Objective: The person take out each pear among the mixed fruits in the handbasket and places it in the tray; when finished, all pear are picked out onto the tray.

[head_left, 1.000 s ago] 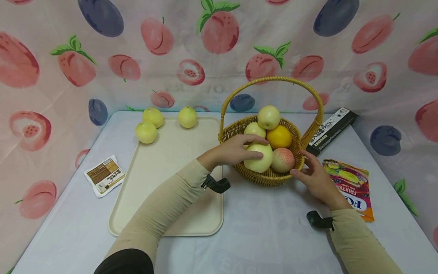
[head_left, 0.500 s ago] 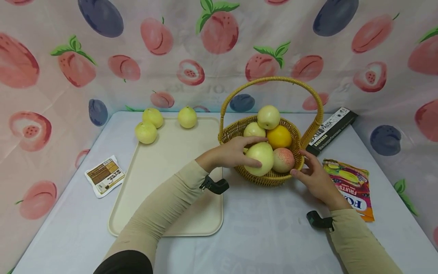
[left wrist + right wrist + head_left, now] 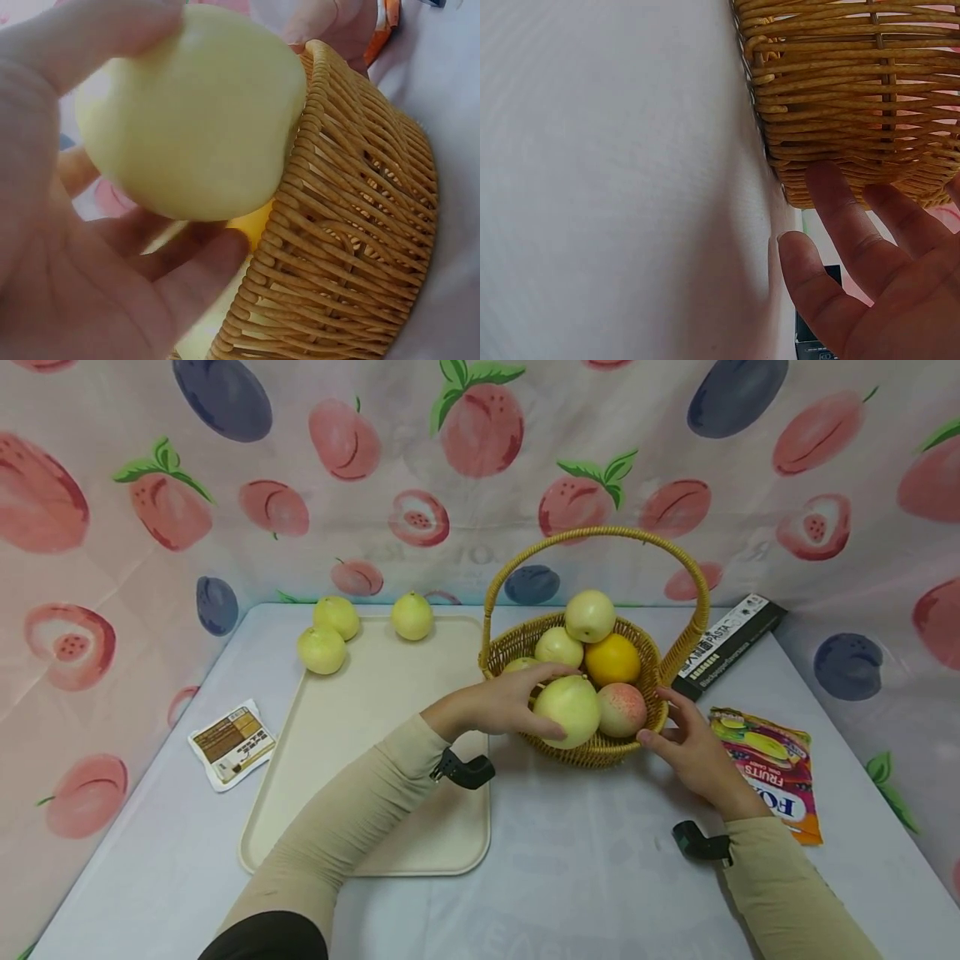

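Note:
My left hand [image 3: 510, 700] holds a large pale yellow-green pear [image 3: 567, 712] over the front left rim of the wicker basket [image 3: 600, 755]. In the left wrist view, its thumb lies over the pear [image 3: 195, 120] and the fingers reach beneath. Inside the basket are an orange [image 3: 612, 660], a peach [image 3: 622, 710] and several pale green fruits, one [image 3: 589, 616] piled at the back. My right hand [image 3: 693, 756] holds the basket's right rim. Its fingers [image 3: 847, 217] touch the woven outer side in the right wrist view.
A beige tray [image 3: 390, 735] lies left of the basket, with yellow-green fruits [image 3: 412, 616] at its far end. A small food packet [image 3: 232, 745] lies left of it. Right of the basket are a black pasta box [image 3: 729, 645] and a candy bag [image 3: 772, 777]. The basket handle arches high.
My left hand has drawn the pear up and slightly toward me, out from among the other fruits. Another green fruit now shows behind that hand. The right hand and basket stay put.

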Motion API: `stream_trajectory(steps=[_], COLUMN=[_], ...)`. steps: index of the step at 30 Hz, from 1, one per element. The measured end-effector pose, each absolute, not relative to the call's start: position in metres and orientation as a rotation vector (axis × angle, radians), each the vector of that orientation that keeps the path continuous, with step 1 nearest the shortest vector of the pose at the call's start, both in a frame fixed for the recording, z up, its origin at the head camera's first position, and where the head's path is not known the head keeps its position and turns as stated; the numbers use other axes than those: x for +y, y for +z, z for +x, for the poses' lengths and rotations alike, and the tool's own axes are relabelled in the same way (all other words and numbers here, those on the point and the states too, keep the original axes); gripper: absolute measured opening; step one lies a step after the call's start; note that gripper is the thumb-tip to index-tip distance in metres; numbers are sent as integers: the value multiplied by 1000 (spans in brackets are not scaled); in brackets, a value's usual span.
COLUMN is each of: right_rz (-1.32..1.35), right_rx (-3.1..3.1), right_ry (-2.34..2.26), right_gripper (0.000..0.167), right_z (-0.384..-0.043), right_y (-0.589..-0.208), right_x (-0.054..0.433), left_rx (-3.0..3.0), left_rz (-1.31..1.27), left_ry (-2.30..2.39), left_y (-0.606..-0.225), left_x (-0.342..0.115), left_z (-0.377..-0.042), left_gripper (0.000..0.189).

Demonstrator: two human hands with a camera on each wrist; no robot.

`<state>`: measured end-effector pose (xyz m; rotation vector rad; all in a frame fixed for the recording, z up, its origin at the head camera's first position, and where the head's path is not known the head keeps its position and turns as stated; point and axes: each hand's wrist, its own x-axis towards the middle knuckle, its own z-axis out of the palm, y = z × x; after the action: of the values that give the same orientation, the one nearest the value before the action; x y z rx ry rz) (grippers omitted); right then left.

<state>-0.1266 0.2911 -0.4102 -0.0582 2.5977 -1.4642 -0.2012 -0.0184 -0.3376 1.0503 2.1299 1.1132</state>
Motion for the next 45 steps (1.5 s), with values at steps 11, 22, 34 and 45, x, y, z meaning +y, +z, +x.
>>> stream_trajectory(steps=[11,22,34,45], right_rz=[-66,-61,-71,-72], right_rx=[2601,2581,2584,2593], right_ry=[-1463,-1474,-1477,-1460], right_gripper=[83,84,83,83], right_z=[-128,-127,-128,-127], right_y=[-411,-410,-411,-410], right_x=[292,292,292,292], left_rx=[2228,2289,2318,2413], left_rz=[1081,1064,929,699], left_ry=[1017,1043,1139,1252], left_y=[-335,-334,-344,-360], left_x=[-26,-49,-96,-140], left_z=[-193,-191,-191,-199], left_gripper=[83,82,82,82])
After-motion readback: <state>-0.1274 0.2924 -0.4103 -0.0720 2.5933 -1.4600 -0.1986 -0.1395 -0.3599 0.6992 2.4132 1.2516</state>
